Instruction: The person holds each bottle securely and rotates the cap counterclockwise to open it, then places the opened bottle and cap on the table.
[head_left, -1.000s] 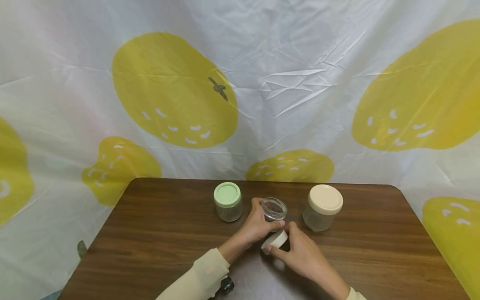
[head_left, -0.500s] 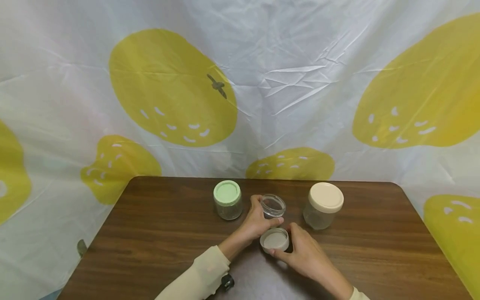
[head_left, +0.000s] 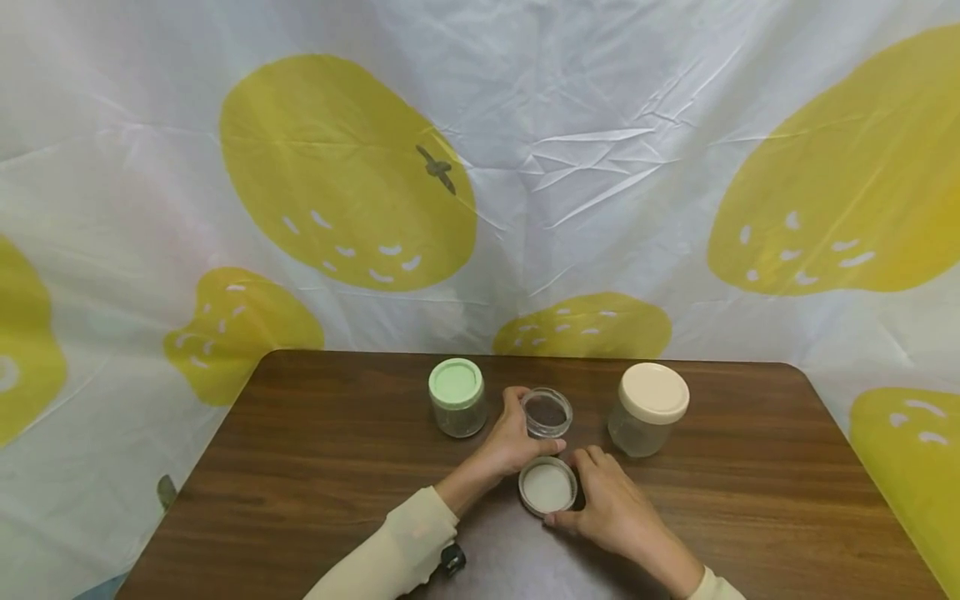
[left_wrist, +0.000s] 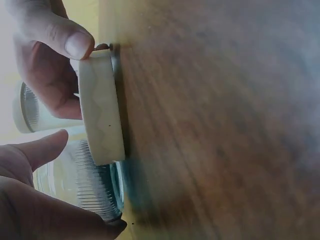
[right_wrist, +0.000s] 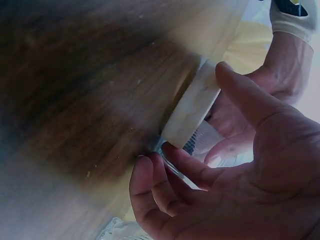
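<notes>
My left hand (head_left: 513, 442) grips a small open glass jar (head_left: 547, 432) from its left side, thumb in front and fingers behind. The jar has a ribbed neck, seen in the left wrist view beyond the lid. Just in front of it, a round whitish screw lid (head_left: 547, 487) lies flat with its hollow side up, low at the tabletop. My right hand (head_left: 611, 508) pinches this lid (right_wrist: 192, 107) by its edges, thumb on the near side and fingers on the far side. The other right fingers bend loosely beside it.
A glass jar with a green lid (head_left: 457, 398) stands left of the open jar. To the right stands a larger jar with a cream lid (head_left: 651, 408). All are on a brown wooden table (head_left: 322, 450), with a lemon-patterned white curtain (head_left: 570, 208) behind.
The right hand has turned the lid from a steep tilt to flat, hollow side up, and lowered it a little. The left hand stays on the open jar.
</notes>
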